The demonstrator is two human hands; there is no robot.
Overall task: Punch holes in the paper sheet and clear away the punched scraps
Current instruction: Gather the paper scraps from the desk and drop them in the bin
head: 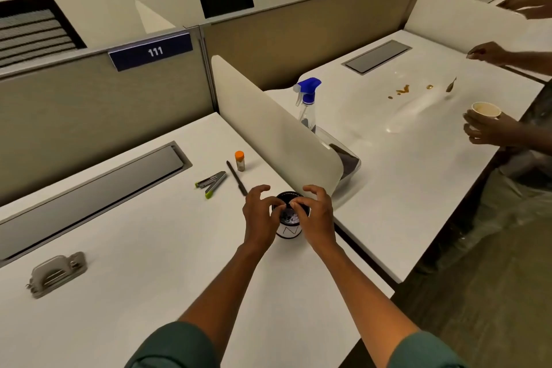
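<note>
A small round container (pixel 287 231) with a black rim and a white label stands on the white desk (pixel 143 248), near its right edge. White paper scraps (pixel 290 216) lie inside it. My left hand (pixel 259 215) and my right hand (pixel 317 212) hover over its opening from either side. On each, thumb and forefinger are pinched together at the rim while the other fingers spread. Whether the pinched tips hold scraps is too small to tell. A grey hole punch (pixel 56 273) lies far left on the desk. No paper sheet is visible.
A stapler (pixel 210 184), a black pen (pixel 236 178) and an orange-capped vial (pixel 240 161) lie behind the container. A curved white divider (pixel 268 128) rises right of it, with a spray bottle (pixel 307 101) beyond. Another person's hands (pixel 490 128) hold a cup at the neighbouring desk.
</note>
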